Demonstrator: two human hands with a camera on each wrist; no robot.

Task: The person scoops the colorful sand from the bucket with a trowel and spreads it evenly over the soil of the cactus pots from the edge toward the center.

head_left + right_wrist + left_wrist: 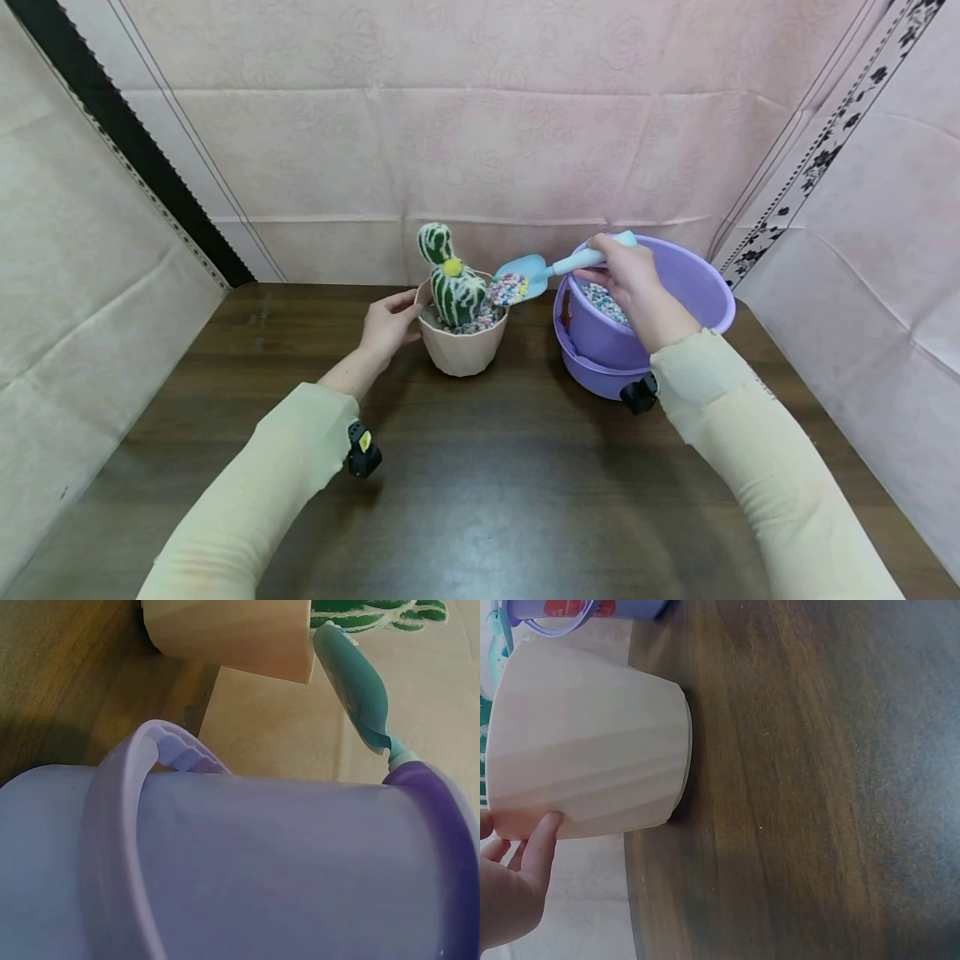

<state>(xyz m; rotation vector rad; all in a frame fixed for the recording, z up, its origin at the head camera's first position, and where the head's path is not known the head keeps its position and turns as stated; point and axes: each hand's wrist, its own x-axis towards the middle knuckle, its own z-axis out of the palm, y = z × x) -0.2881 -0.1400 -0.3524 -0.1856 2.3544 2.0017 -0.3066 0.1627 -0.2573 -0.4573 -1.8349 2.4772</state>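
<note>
A pale beige flower pot (463, 354) holds a green-and-white striped cactus (459, 300) with a yellow flower, among multicoloured pebbles (468, 327). My left hand (388, 327) grips the pot's left rim; in the left wrist view, one digit of that hand (517, 889) lies against the outer wall. Pinched by its handle in my right hand (633, 279), a light blue toy shovel (534, 271) reaches over the pot's right rim. Colourful pebbles (508, 289) lie on its blade, close to the cactus. Beneath the right hand stands a purple bucket (697, 279) with more pebbles (603, 302) inside.
The bucket's lowered handle (124, 825) curves around its side in the right wrist view. Everything stands on a dark wooden table (480, 467), near its back edge. Pale cloth (480, 150) hangs behind and at both sides.
</note>
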